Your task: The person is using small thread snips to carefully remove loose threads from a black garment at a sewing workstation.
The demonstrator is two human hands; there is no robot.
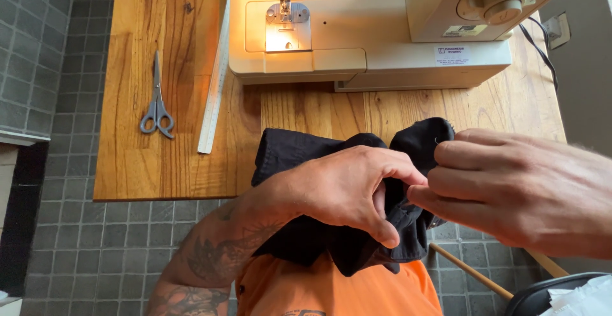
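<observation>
Scissors: grey scissors (157, 109) lie closed on the wooden table (140, 163), well left of the hands.
Ruler: a pale ruler (215, 86) lies just right of the scissors.
Left hand: the left hand (344, 192) is closed over a bunched black garment (299, 157), thumb and fingers pinching a fold.
Garment: held above the table's near edge, between both hands.
Right hand: the right hand (510, 188) pinches the garment's right side.
Machine: a cream sewing machine (382, 29) stands beyond the grip, lamp lit.
</observation>
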